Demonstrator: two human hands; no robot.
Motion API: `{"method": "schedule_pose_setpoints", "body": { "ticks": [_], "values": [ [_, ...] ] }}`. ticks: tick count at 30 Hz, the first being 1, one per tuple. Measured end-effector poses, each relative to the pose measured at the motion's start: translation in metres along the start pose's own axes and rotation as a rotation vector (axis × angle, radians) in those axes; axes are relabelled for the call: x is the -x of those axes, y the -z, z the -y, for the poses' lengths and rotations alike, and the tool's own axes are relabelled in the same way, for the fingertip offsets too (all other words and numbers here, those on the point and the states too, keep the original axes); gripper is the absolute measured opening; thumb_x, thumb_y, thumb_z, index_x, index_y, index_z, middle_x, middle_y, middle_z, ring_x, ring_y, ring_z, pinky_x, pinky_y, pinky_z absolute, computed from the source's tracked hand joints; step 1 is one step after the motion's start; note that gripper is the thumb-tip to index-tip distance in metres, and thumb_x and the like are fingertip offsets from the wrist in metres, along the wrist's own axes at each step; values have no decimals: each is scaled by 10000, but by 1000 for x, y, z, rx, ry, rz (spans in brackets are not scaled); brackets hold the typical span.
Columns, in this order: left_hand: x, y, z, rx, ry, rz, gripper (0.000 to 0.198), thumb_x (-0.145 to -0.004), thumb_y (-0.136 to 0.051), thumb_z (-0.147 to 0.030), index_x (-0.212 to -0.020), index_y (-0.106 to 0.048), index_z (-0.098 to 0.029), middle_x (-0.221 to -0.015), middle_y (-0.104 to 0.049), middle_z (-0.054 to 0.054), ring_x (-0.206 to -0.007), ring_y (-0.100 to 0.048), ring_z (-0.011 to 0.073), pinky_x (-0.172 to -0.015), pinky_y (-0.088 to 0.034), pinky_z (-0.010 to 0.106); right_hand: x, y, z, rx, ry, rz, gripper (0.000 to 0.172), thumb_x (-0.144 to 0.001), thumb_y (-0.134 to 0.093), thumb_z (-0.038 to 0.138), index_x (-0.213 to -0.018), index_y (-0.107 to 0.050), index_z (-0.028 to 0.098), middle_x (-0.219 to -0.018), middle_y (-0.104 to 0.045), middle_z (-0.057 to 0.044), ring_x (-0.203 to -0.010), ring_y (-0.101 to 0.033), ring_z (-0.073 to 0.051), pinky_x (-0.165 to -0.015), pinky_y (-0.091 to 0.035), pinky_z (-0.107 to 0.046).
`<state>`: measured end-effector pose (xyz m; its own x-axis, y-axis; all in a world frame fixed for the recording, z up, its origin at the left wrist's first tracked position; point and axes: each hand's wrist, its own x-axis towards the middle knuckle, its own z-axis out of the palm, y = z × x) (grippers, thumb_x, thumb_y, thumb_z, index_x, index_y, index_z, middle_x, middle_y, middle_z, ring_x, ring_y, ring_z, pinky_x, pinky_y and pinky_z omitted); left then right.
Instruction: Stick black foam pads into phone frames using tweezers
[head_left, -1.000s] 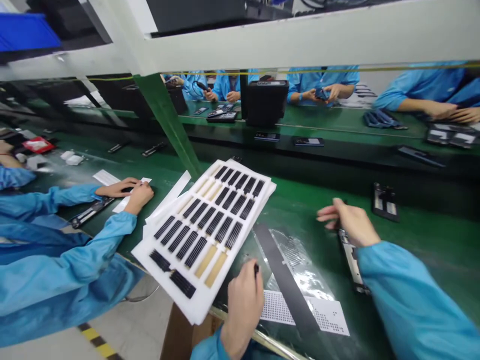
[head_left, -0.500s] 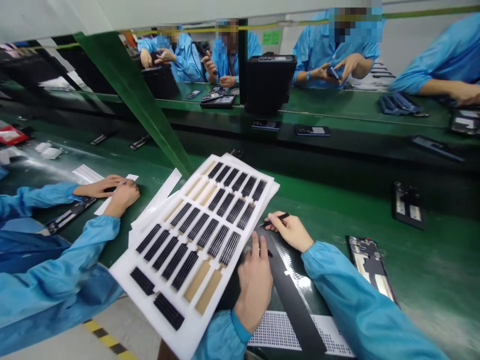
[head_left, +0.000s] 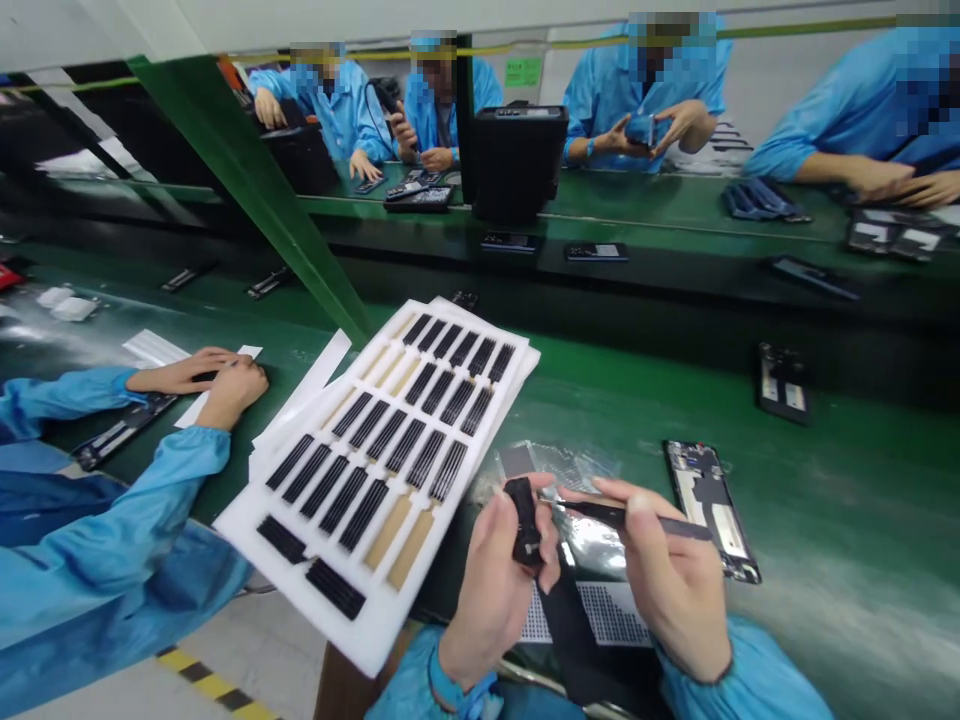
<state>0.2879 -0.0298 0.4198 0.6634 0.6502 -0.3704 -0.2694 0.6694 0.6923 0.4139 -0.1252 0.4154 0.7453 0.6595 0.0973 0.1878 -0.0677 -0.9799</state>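
Head view shows the left hand (head_left: pixel 491 590) grasping a small black strip (head_left: pixel 524 520) steady for tweezers (head_left: pixel 592 512) gripped in the right hand (head_left: pixel 679 575).

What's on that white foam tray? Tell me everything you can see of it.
The white foam tray is a rectangular sheet, with further white layers showing beneath its edges. Rows of narrow black strips sit in it, with tan strips near one end and two short black pieces at the near end. It lies at a slant across the green bench, its near corner overhanging the bench edge.
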Motion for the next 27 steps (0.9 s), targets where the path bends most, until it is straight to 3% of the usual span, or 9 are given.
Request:
{"method": "schedule_pose_setpoints", "body": {
  "ticks": [4, 10, 17, 27],
  "values": [
    [17, -14, 1, 190, 15, 85, 439, -958, -557, -544, -1093, -658, -140, -718, -530, 8, -580, -473, 97, -493, -394, 199, 26, -6, 3, -79, -17, -49, 338, -994, -537, 453, -1077, -781, 235, -1119, -772, -114, -1017, -743, -309, -895, -616, -462],
    [34, -15, 1, 133, 34, 58, 385, -948, -597, -517, -1009, -640, -139, -695, -553, 9, -563, -483, 90, -480, -371, 186, 36, -4, 17, -27, 50, -38, 304, -987, -555, 440, -1057, -786, 255, -1010, -799, -91, -958, -761, -282, -882, -623, -427],
    [45, -16, 1, 84, 17, 55, 393, -956, -584, -515, -1025, -647, -134, -712, -544, 8, -573, -479, 86, -475, -372, 187, 46, -2, 24, -6, 104, -36, 309, -997, -540, 427, -1056, -787, 251, -1030, -793, -92, -977, -754, -277, -880, -627, -424],
    [47, -14, -2, 6, 18, 130, 364, -987, -540, -462, -1078, -657, -129, -717, -526, 5, -571, -447, 76, -495, -345, 192, 42, 6, 26, 40, 68, -55, 359, -989, -537, 474, -968, -811, 242, -1105, -780, -106, -972, -755, -285, -842, -636, -405]
  ]
}}
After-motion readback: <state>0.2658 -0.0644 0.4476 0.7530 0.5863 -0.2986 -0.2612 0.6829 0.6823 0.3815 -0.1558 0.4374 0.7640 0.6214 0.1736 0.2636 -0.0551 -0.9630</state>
